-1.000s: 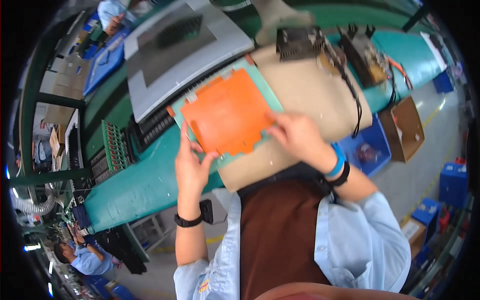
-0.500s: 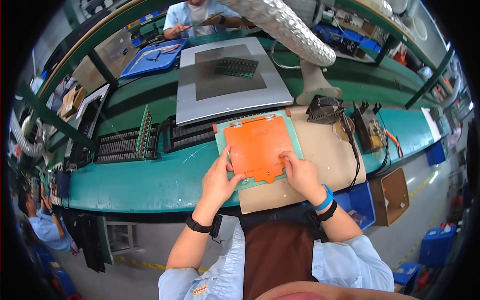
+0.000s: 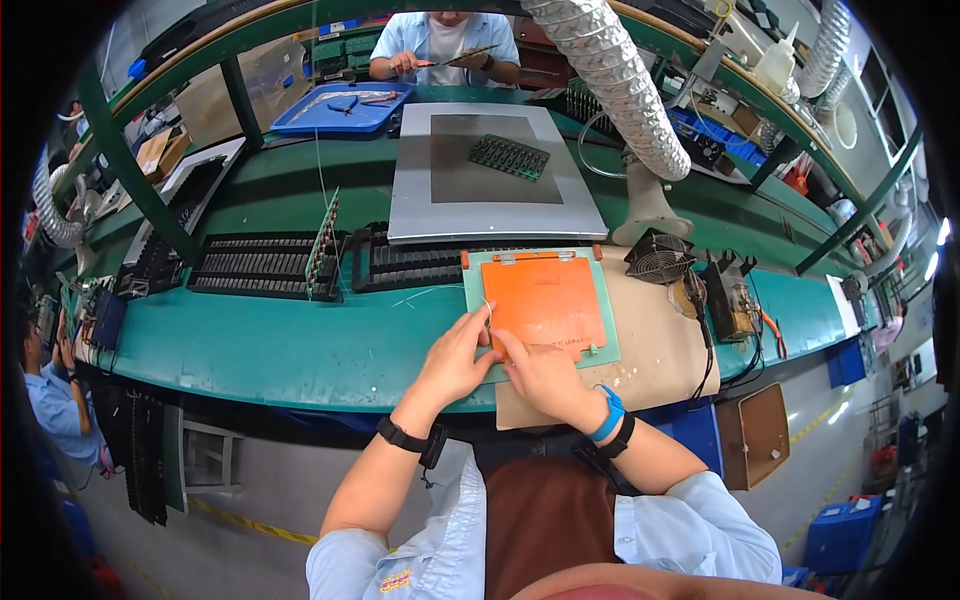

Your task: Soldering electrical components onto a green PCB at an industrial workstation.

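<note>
A flat fixture lies before me: a light green base (image 3: 608,310) with an orange hinged lid (image 3: 545,300) lying down over it. My left hand (image 3: 455,358) is at the fixture's left edge, fingers curled along it and thumb at the near left corner. A thin pale strand (image 3: 488,308) shows by its fingertips. My right hand (image 3: 548,378) reaches across to that same corner, its fingers drawn together close to my left thumb; what they pinch is hidden. A small green latch (image 3: 590,350) sits at the lid's near right corner.
Brown cardboard (image 3: 660,350) lies under the fixture. To the right stand a black fan (image 3: 657,257) and a dark metal device (image 3: 732,300) with cables. Behind are black slotted racks (image 3: 250,265), a grey-framed plate (image 3: 415,190) bearing a circuit board (image 3: 510,157), and a foil duct (image 3: 615,75). A co-worker sits opposite.
My right hand has moved left from the lid's near right side to its near left corner. My left hand stays at the left edge. The whole view has shifted slightly.
</note>
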{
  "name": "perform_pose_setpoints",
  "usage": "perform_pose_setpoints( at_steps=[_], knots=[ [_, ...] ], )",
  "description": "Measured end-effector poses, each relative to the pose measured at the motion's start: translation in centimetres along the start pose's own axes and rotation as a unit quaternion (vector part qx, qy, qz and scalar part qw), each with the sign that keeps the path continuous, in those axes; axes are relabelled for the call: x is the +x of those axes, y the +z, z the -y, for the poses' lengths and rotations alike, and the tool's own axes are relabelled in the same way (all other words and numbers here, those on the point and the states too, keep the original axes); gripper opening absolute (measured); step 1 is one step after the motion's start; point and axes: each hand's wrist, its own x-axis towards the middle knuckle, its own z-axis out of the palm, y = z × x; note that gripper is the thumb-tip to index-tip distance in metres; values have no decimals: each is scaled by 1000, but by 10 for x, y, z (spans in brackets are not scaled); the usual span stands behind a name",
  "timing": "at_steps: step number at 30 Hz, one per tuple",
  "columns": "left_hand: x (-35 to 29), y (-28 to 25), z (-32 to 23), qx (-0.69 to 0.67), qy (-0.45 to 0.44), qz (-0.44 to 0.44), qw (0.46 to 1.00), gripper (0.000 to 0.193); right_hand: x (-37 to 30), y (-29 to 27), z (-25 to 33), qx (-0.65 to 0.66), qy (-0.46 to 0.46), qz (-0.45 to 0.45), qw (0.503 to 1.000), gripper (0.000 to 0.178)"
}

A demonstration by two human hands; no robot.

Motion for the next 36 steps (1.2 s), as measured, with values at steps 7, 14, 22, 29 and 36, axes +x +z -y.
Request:
perform_pose_setpoints(
  at_steps=[7,14,22,29,36],
  knots=[
    [-5,3,4,1,-1,-11,1000,76,7,12,10,-42,6,15,999,52],
    [-2,2,1,9,-4,-7,1000,75,9,13,10,-34,100,50,993,51],
    [-9,-1,-1,84,-76,-38,993,85,-36,-39,-46,162,109,-28,980,58],
    [12,6,2,74,-114,-56,989,103,-72,-38,-124,5,238,-176,955,57],
    [30,8,4,107,-137,-36,984,108,-49,-11,-152,60,237,-117,963,46]
  ],
)
